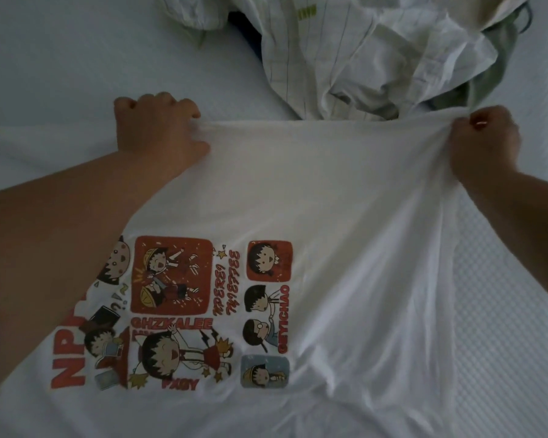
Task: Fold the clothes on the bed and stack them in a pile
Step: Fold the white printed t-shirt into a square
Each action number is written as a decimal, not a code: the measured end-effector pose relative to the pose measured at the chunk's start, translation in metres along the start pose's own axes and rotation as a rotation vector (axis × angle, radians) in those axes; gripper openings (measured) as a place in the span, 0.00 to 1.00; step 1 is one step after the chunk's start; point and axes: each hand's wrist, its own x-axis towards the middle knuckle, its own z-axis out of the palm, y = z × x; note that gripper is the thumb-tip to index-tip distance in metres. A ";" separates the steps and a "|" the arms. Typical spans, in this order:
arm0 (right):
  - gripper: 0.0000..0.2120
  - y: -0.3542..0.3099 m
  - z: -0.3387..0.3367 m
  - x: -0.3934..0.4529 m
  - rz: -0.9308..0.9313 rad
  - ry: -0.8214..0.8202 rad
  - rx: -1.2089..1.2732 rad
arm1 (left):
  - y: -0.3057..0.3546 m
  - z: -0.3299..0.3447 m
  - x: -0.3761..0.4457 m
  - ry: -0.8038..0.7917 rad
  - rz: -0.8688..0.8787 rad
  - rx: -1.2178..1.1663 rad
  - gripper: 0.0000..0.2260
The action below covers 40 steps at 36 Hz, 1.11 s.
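Observation:
A white T-shirt [314, 191] with a red cartoon print on its near half lies spread over the bed, print side up. My left hand [159, 128] grips the shirt's far left corner, fingers closed on the cloth. My right hand [484, 137] pinches the far right corner and lifts it slightly, so the far edge is stretched taut between both hands. My left forearm covers part of the print.
A crumpled pile of clothes [361, 52] lies just beyond the shirt: a white checked garment, with something pale green [500, 71] under it at the right. The white textured bed sheet [60, 58] stretches out to the left and right.

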 end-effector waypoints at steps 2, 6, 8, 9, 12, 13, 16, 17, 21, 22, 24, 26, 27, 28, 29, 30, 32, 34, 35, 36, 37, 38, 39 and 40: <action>0.14 -0.002 0.002 0.008 0.018 0.003 0.029 | 0.001 0.002 -0.002 0.014 0.009 0.001 0.13; 0.14 0.001 0.008 0.020 0.049 -0.139 -0.122 | -0.003 0.004 0.001 0.100 -0.044 -0.041 0.09; 0.15 0.004 0.012 0.022 0.024 -0.155 -0.148 | -0.003 0.003 0.005 0.132 -0.097 -0.062 0.09; 0.16 0.005 0.015 0.022 0.015 -0.155 -0.145 | -0.003 0.002 0.006 0.133 -0.114 -0.056 0.10; 0.17 0.008 0.018 0.017 0.021 -0.147 -0.097 | 0.002 -0.001 0.004 0.118 -0.124 -0.041 0.10; 0.17 0.010 0.018 0.014 0.029 -0.145 -0.078 | 0.007 -0.002 0.002 0.123 -0.115 -0.045 0.11; 0.18 0.020 0.012 -0.004 0.073 -0.131 -0.058 | 0.032 -0.007 -0.015 0.151 -0.024 -0.111 0.14; 0.17 0.027 0.009 -0.011 0.094 -0.120 -0.058 | 0.043 -0.008 -0.024 0.158 0.036 -0.180 0.14; 0.12 0.059 -0.012 -0.043 0.169 -0.172 -0.103 | 0.094 -0.002 -0.072 0.009 0.278 -0.415 0.14; 0.09 0.068 -0.017 -0.048 0.189 -0.210 -0.107 | 0.105 0.003 -0.084 -0.038 0.320 -0.420 0.17; 0.08 0.086 -0.027 -0.058 0.274 -0.311 -0.022 | 0.122 0.017 -0.103 -0.138 0.362 -0.392 0.22; 0.08 0.101 -0.034 -0.064 0.343 -0.427 0.071 | 0.131 0.031 -0.111 -0.246 0.335 -0.339 0.28; 0.08 0.107 -0.036 -0.066 0.338 -0.494 0.090 | 0.132 0.038 -0.113 -0.280 0.314 -0.307 0.31; 0.09 0.110 -0.038 -0.067 0.326 -0.552 0.100 | 0.132 0.043 -0.113 -0.293 0.299 -0.280 0.33; 0.10 0.111 -0.040 -0.067 0.316 -0.590 0.112 | 0.133 0.047 -0.113 -0.291 0.293 -0.264 0.35; 0.12 0.112 -0.041 -0.068 0.311 -0.615 0.138 | 0.134 0.050 -0.113 -0.284 0.290 -0.256 0.35; 0.14 0.115 -0.044 -0.068 0.332 -0.648 0.227 | 0.136 0.052 -0.113 -0.281 0.283 -0.240 0.36; 0.13 0.117 -0.047 -0.072 0.340 -0.657 0.314 | 0.138 0.051 -0.113 -0.281 0.271 -0.222 0.36; 0.13 0.119 -0.048 -0.075 0.317 -0.676 0.325 | 0.140 0.050 -0.114 -0.278 0.265 -0.215 0.36; 0.12 0.119 -0.049 -0.079 0.278 -0.714 0.324 | 0.142 0.048 -0.114 -0.271 0.256 -0.210 0.36; 0.10 0.120 -0.050 -0.083 0.243 -0.761 0.314 | 0.143 0.046 -0.115 -0.258 0.246 -0.206 0.36; 0.07 0.120 -0.050 -0.087 0.218 -0.805 0.293 | 0.145 0.043 -0.116 -0.242 0.236 -0.206 0.36; 0.07 0.124 -0.049 -0.090 0.187 -0.824 0.250 | 0.148 0.041 -0.119 -0.223 0.233 -0.211 0.36; 0.09 0.127 -0.049 -0.092 0.137 -0.820 0.184 | 0.151 0.039 -0.122 -0.206 0.238 -0.225 0.35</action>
